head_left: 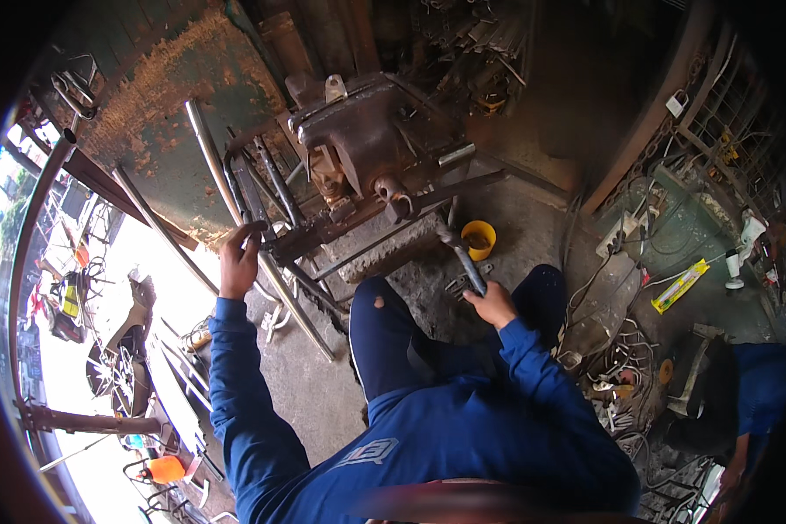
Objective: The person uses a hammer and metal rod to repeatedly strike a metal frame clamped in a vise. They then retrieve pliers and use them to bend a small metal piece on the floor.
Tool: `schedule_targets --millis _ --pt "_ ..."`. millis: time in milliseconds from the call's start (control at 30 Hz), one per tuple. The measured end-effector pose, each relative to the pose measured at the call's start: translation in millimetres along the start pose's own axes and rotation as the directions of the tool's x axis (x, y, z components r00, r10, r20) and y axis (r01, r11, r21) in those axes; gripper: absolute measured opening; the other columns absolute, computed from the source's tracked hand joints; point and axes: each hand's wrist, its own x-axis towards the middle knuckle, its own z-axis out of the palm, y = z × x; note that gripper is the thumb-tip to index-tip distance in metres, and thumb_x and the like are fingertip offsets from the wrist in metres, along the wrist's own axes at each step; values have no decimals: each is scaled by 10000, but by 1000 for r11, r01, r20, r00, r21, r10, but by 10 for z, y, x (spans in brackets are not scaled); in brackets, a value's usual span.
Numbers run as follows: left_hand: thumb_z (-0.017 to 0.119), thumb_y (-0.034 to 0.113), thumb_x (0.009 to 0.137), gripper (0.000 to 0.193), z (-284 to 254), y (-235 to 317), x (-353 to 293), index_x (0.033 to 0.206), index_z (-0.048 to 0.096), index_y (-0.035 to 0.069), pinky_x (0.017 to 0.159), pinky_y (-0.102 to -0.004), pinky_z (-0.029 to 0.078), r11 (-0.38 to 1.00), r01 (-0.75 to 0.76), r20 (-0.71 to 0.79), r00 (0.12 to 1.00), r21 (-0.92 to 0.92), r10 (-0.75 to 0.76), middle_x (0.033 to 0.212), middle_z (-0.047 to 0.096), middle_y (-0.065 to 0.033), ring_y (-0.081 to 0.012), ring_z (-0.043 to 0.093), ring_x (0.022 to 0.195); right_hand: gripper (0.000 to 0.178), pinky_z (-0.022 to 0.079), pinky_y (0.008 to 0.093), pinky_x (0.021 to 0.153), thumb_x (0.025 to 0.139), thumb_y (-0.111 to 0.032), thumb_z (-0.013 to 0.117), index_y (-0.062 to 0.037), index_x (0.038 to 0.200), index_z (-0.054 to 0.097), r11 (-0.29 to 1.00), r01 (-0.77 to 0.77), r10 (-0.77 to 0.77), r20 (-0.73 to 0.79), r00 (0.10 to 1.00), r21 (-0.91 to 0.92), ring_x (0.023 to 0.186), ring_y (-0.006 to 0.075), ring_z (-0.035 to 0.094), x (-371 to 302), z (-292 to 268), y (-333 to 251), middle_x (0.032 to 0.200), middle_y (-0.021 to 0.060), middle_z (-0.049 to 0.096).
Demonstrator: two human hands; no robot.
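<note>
My right hand [494,306] is closed around the handle of a hammer [468,266], its head raised toward the far side, beside a yellow cup [489,234]. At the left, my left hand [239,262] has its fingers wrapped on the end of a dark metal bar [255,229]. That bar sits by the left corner of a rusty steel frame [323,229]. On the frame stands a bulky brown metal assembly [362,122], in front of my knees. A shiny round tube [208,148] leans alongside my left hand. The fingertips of the left hand are partly hidden.
To the right lie cables, a yellow packet [679,286] and heaps of scrap metal [624,375]. Another person's blue sleeve [764,384] shows at the right edge. A mottled green panel [166,96] stands far left. An orange container [164,470] lies at lower left.
</note>
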Motion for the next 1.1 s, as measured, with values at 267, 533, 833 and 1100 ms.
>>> schedule_targets --millis 267,533,833,1100 --pt "666 279 888 318 291 1545 1593 972 679 -27 761 -306 467 980 -199 -65 978 -2 198 837 666 -113 -194 608 820 198 464 290 463 834 -190 685 -31 755 597 513 -410 181 372 910 754 476 137 550 82 277 511 608 40 558" --pt "729 256 853 290 571 1639 1766 909 708 -28 638 -270 446 917 105 57 994 -386 -90 778 642 -26 -92 551 685 219 477 318 495 887 -222 631 -56 759 567 484 -638 64 703 709 599 495 164 552 240 364 844 615 33 542" --pt "717 252 859 273 477 1626 1790 961 727 -1 669 -259 464 999 -41 -87 995 -24 39 815 679 -78 -119 599 711 189 451 326 444 844 -208 642 -90 739 538 159 -689 184 665 724 707 438 179 514 311 504 772 549 41 516" --pt "639 283 925 274 410 1615 1751 962 669 13 642 -255 408 994 -13 -63 998 -104 7 798 610 4 -79 513 705 144 451 320 427 847 -183 644 -88 793 551 241 -630 133 618 775 738 434 160 504 305 517 788 590 26 502"
